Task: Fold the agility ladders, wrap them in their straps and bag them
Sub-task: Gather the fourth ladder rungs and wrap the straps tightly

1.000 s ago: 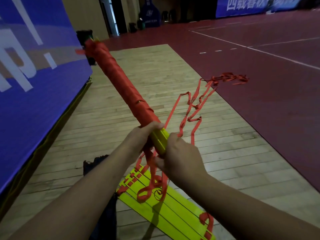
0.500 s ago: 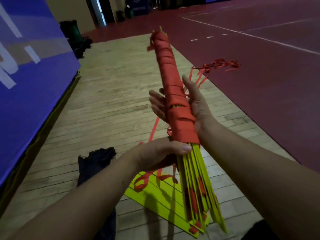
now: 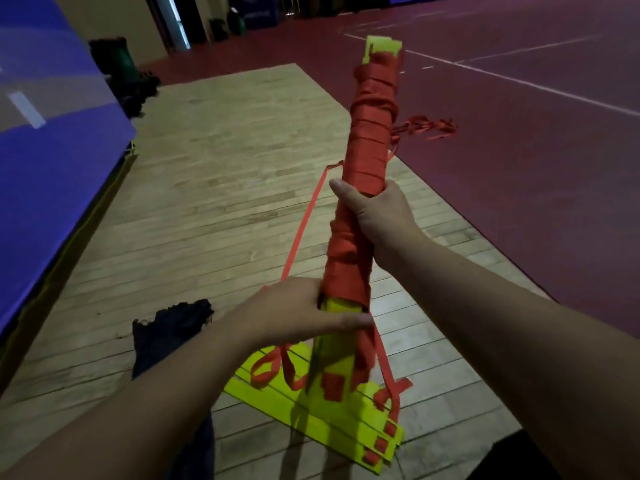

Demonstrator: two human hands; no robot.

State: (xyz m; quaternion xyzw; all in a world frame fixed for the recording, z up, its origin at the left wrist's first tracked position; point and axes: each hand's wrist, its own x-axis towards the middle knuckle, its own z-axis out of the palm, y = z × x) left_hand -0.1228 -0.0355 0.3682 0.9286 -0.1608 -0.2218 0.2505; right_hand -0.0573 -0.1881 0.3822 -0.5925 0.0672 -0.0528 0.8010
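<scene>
I hold a bundle of yellow ladder rungs [image 3: 369, 143] nearly upright; red strap is wound round most of its length. My right hand [image 3: 375, 213] grips the bundle at its middle. My left hand [image 3: 294, 315] grips it lower down, where the bare yellow rungs come out of the wrapping. A taut red strap [image 3: 304, 220] runs from near my left hand up past the bundle. A second folded yellow ladder [image 3: 304, 407] with red strap loops lies on the floor below. A dark bag [image 3: 169, 330] lies crumpled on the floor to the left.
Wooden floor boards [image 3: 214, 188] lie underfoot, with red sports flooring [image 3: 519, 168] to the right. A blue padded wall [image 3: 52, 161] runs along the left. Loose red strap [image 3: 426, 128] trails on the red floor. Dark bags [image 3: 121, 71] sit at the far left wall.
The bundle has swung from pointing far left to nearly upright. My right hand moved from its lower end up to the middle and closed round it; my left hand stays at the lower end.
</scene>
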